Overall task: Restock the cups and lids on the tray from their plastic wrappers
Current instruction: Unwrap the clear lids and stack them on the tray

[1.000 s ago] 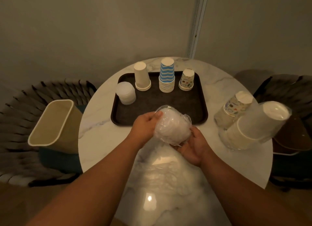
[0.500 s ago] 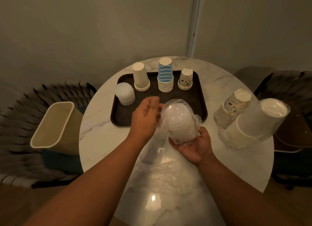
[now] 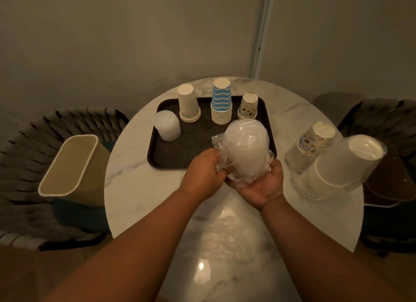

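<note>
While both hands (image 3: 203, 172) (image 3: 262, 182) grip wrapped lids (image 3: 247, 148): round marble table (image 3: 139, 189) w/ tray (image 3: 198, 150), plain walls.

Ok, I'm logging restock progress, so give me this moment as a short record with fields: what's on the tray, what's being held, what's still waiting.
on tray: loose lids stack, plain cup stack, blue striped cup stack, patterned cup stack
in hands: wrapped lids pack, above the tray's near edge
left hand: gripping the wrapper's side
right hand: cupping the pack from below
waiting on table: wrapped patterned cups, wrapped plain cups
beside table: beige bin
</note>
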Demonstrator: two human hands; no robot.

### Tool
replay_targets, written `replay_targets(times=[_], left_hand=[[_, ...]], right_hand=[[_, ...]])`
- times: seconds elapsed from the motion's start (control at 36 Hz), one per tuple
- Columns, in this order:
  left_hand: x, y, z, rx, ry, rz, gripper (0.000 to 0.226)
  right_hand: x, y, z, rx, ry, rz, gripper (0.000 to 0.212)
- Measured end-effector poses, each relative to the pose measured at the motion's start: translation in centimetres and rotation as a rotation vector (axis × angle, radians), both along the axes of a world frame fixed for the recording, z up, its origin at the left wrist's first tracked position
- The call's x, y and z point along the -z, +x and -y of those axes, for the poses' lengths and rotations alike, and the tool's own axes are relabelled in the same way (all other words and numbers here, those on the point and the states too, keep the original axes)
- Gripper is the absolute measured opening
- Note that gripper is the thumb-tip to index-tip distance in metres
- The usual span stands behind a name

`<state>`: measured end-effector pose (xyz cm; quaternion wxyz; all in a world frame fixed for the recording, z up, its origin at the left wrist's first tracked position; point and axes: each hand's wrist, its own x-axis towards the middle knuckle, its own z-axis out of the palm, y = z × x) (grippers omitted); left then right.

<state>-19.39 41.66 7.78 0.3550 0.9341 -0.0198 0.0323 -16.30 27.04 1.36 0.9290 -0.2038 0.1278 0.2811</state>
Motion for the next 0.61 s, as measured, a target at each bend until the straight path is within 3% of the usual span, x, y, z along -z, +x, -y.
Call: replay_targets(times=[0.14,0.33,0.42,0.47,0.53,0.61], left_hand=[[-0.5,0.4,-0.6,0.098,0.115,-0.033,0.002],[-1.2,0.7,-1.3,0.153,0.06,-0.041,0.017],[-1.0,0.8,-2.1,0.162,0.008,-0.006,0.039],[-1.0,0.7,-2.5,0.156,-0.053,0.026,0.071],[-1.3,0.6,-2.5,0.13,-0.21,0.103,0.1],[-2.0,0.9,-1.8,0.12,-0.311,0.252,0.098]], right_hand=[[0.0,0.2,0.0,0.004,0.018,0.019,0.1],[0.0,0.6,0.1,0.034,0.062,0.005,0.1],[0.2,0.6,0.2,0.027,0.056,0.003,0.09],[0.4,0.6,0.5,0.025,0.036,0.005,0.083],[0.8,0.6,0.7,0.037,0.004,0.004,0.09],[1.3,0.5,0.8,0.037,-0.024,-0.02,0.104]])
